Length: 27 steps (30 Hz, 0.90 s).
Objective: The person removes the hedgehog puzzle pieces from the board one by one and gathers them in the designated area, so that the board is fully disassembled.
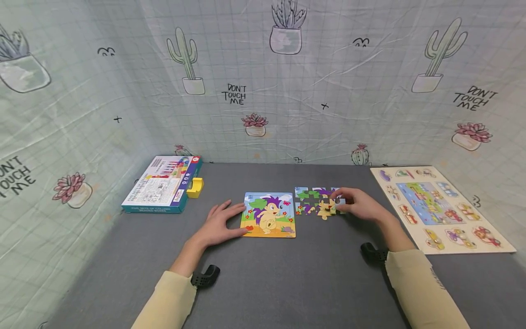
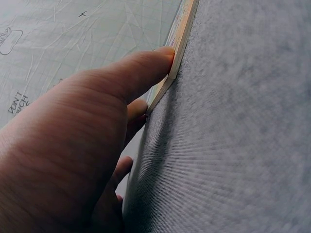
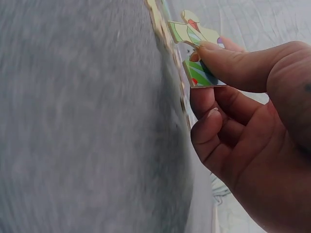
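Jigsaw piece [image 3: 200,75], right hand [image 1: 362,204] pinching; hedgehog board [image 1: 269,215], left hand [image 1: 218,225] touching

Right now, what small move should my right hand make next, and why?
Probably ease the puzzle piece into line with the loose pieces beside it: your right hand pinches it at their edge, while your left hand touches the picture board.
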### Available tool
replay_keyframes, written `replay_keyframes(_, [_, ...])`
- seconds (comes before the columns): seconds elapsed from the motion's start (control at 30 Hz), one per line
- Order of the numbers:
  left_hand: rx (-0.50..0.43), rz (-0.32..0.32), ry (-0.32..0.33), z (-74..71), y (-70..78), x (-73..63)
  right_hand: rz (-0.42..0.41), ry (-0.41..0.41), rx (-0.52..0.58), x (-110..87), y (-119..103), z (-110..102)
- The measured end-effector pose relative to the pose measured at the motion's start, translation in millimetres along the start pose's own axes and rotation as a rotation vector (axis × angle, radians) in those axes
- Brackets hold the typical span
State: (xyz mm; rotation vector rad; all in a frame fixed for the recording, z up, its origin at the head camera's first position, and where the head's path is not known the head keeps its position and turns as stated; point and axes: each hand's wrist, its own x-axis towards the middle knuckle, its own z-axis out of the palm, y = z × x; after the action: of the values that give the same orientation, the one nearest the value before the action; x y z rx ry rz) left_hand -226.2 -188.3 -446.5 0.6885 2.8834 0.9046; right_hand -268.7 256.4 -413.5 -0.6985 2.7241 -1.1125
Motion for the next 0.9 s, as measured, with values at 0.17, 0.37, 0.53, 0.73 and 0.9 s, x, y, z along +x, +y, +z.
replay_keyframes(0.17, [-0.001,-0.016,0.005,-0.4,-0.3,-1.0,0.033,0.005,-0.017,-3.0,7.9,-2.8])
replay_keyframes(0.37, [-0.009,-0.002,0.000,-0.9,2.0,0.2,0.057,0.001,-0.039,-8.1,13.2,-8.0])
replay_keyframes(0.53, [0.001,-0.003,-0.005,0.0,0.9,0.6,0.082,0.005,-0.065,-8.0,14.5,-8.1])
replay_keyframes(0.73, [0.000,-0.008,-0.008,-0.5,0.2,1.2,0.115,0.002,-0.094,-4.4,14.8,-4.9])
replay_keyframes(0.9, [-0.003,-0.003,-0.011,-2.1,0.8,1.0,0.099,-0.011,-0.146,-3.4,14.3,-3.0])
